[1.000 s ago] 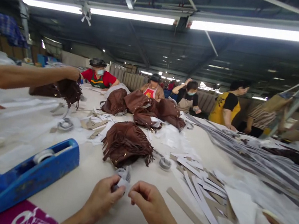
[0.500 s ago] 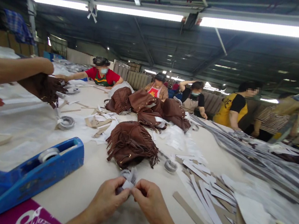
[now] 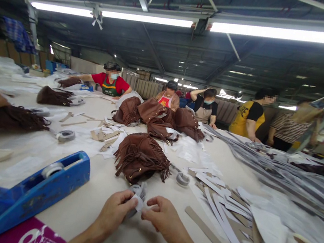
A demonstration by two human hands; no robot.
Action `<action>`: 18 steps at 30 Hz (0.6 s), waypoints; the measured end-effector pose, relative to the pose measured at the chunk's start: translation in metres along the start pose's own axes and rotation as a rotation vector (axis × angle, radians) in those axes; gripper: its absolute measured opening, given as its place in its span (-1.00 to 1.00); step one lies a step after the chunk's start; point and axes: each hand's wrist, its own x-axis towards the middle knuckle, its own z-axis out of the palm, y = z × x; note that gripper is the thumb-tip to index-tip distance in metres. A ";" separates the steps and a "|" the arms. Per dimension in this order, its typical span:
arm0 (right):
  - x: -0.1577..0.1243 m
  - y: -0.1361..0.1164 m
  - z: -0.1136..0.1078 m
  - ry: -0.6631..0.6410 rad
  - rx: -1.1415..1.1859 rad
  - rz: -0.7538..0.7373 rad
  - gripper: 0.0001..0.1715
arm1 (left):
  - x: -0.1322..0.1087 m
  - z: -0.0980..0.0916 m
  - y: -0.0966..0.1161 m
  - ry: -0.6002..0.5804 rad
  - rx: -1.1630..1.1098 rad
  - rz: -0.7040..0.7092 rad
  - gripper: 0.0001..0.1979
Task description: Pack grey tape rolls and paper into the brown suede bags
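Head view | left grip (image 3: 116,210) and right grip (image 3: 163,217) both pinched shut on a white scrap (image 3: 139,201) | low over the surface (image 3: 97,193), just before the fringed brown bag (image 3: 142,157) | imo: keep pinches close, pull slowly or it tears.

On the table (image 3: 87,212), the left hand (image 3: 115,212) and right hand (image 3: 162,217) meet at the near edge with a scrap of paper (image 3: 138,201) pinched between them, and a fringed bag (image 3: 142,157) lies just behind. A tape dispenser (image 3: 34,190) sits left of the hands, a roll of tape (image 3: 182,179) just right of the bag, and paper strips (image 3: 222,208) spread further right. A heap of bags (image 3: 158,116) lies behind the fringed bag, before the people at the far side
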 end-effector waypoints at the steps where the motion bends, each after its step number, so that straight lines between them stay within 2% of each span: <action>1: 0.001 0.003 -0.001 0.017 0.017 0.021 -0.72 | 0.000 0.000 0.000 -0.010 -0.028 -0.013 -0.64; 3: 0.004 0.009 -0.002 0.052 0.032 0.022 -0.65 | 0.001 0.001 0.001 -0.025 -0.078 -0.034 -0.61; 9: 0.013 0.013 0.012 0.100 0.040 -0.060 -0.71 | 0.001 0.002 0.006 -0.061 -0.189 -0.078 -0.53; 18: 0.012 0.015 0.021 0.201 0.093 -0.245 -0.71 | -0.001 0.003 0.004 -0.059 -0.190 -0.026 -0.48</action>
